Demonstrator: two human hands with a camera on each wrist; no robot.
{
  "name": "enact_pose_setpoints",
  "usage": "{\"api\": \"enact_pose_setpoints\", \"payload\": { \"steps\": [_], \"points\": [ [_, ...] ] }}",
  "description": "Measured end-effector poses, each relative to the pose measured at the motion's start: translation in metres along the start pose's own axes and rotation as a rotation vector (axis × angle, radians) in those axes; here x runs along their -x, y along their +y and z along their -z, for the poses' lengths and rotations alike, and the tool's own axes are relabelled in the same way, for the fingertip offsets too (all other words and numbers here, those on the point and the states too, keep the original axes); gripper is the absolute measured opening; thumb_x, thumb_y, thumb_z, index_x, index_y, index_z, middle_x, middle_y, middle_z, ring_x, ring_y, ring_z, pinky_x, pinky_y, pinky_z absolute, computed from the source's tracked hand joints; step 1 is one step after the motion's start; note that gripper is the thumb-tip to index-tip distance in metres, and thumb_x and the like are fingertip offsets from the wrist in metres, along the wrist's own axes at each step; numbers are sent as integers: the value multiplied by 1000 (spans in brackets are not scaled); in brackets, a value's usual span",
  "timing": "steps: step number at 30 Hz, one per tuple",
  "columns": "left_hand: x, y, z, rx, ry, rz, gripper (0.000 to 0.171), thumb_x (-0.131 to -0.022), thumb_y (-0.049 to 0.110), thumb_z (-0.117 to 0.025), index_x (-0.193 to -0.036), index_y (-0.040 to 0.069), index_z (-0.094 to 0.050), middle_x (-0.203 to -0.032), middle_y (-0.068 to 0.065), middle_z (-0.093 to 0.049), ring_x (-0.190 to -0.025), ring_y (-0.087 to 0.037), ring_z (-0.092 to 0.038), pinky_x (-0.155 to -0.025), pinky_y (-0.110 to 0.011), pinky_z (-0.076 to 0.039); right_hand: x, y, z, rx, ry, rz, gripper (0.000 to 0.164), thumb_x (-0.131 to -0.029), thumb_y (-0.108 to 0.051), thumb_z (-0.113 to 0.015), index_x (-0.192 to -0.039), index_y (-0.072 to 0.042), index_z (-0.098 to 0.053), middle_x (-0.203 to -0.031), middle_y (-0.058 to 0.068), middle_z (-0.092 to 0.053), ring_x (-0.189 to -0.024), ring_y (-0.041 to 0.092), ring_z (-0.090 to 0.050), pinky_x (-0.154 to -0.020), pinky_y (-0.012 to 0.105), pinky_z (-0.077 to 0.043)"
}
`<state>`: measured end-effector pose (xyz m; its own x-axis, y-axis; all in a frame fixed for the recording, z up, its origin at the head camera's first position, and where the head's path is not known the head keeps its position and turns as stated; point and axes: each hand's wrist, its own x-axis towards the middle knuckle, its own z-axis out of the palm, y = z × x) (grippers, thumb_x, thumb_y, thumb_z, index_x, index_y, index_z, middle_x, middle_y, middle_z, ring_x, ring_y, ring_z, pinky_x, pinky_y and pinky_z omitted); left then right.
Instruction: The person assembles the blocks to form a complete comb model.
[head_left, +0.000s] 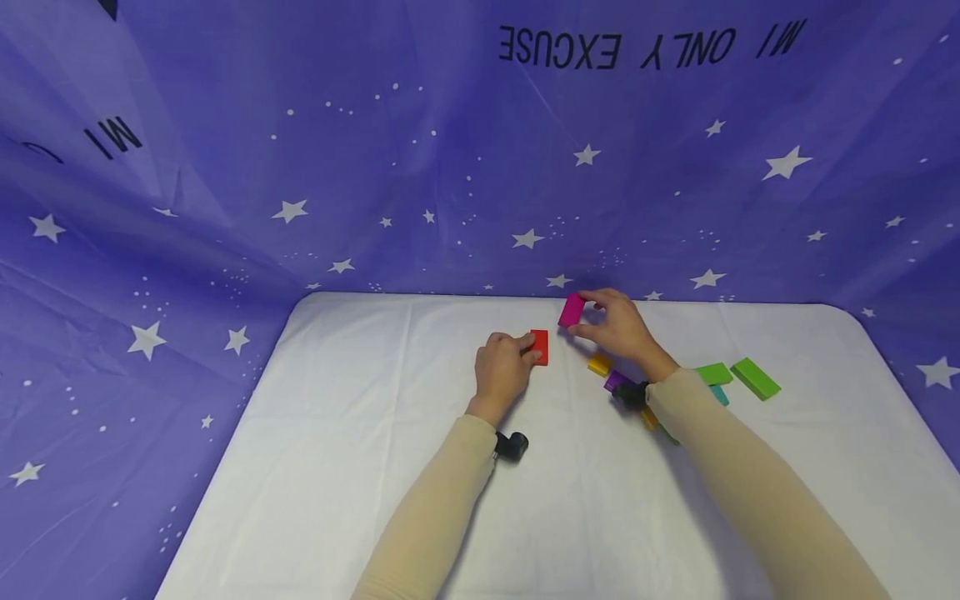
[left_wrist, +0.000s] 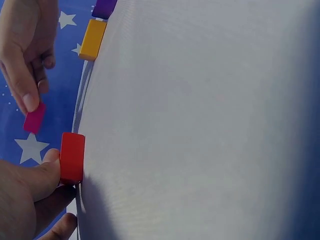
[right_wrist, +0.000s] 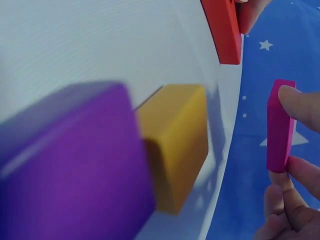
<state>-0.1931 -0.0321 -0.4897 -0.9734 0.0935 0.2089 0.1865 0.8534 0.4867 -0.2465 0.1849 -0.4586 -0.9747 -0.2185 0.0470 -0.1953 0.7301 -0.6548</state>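
Observation:
My left hand (head_left: 501, 367) pinches a red rectangular block (head_left: 541, 348) near the far side of the white table. The thumb and a finger grip its near and far ends. To the right, my right hand (head_left: 618, 325) holds a magenta block (head_left: 572, 310) between thumb and fingers. In the right wrist view the magenta block (right_wrist: 280, 127) hangs tilted, apart from the red block (right_wrist: 223, 32). Below the right hand, a yellow block (head_left: 599, 364) and a purple block (head_left: 617, 381) stand on the cloth; both loom large in the right wrist view.
Two light green blocks (head_left: 756, 379) and a blue block (head_left: 721, 394) lie right of the right forearm, which partly covers the group. An orange block (head_left: 649, 419) shows beside the sleeve. A blue-purple star-printed curtain (head_left: 450, 167) hangs along the table's far edge.

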Motion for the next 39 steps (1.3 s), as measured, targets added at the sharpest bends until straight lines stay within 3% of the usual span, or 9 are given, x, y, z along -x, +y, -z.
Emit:
{"api": "enact_pose_setpoints", "payload": {
  "steps": [10, 19, 27, 39],
  "points": [
    [0, 0, 1, -5, -10, -2, 35, -90, 31, -77, -123, 21, -74, -104, -4, -77, -102, -25, -64, -80, -40, -52, -16, -10, -14, 27, -44, 91, 67, -80, -21, -83, -139, 0, -58, -137, 23, -56, -123, 40, -51, -108, 56, -39],
    [1, 0, 2, 5, 0, 0, 34, -89, 30, -77, -122, 20, -75, -102, -4, -77, -99, -26, -65, -78, -42, -52, -25, -15, -23, 18, -71, 49, 68, -81, -22, -85, -139, 0, -58, -141, 23, -54, -130, 40, -47, -114, 55, -34],
    [1, 1, 2, 9, -2, 13, 35, -89, 32, -77, -122, 21, -74, -101, -6, -76, -99, -26, -65, -77, -42, -52, -33, -16, -28, 39, -93, 63, 67, -81, -21, -84, -140, -1, -58, -142, 21, -53, -132, 40, -47, -115, 53, -33],
    [1, 3, 0, -1, 2, 15, 35, -89, 31, -77, -123, 22, -74, -100, -7, -76, -100, -26, -65, -79, -43, -53, -39, -14, -31, -40, -174, 33, 65, -83, -15, -81, -141, 0, -57, -144, 21, -53, -131, 38, -48, -115, 49, -35]
  ]
}}
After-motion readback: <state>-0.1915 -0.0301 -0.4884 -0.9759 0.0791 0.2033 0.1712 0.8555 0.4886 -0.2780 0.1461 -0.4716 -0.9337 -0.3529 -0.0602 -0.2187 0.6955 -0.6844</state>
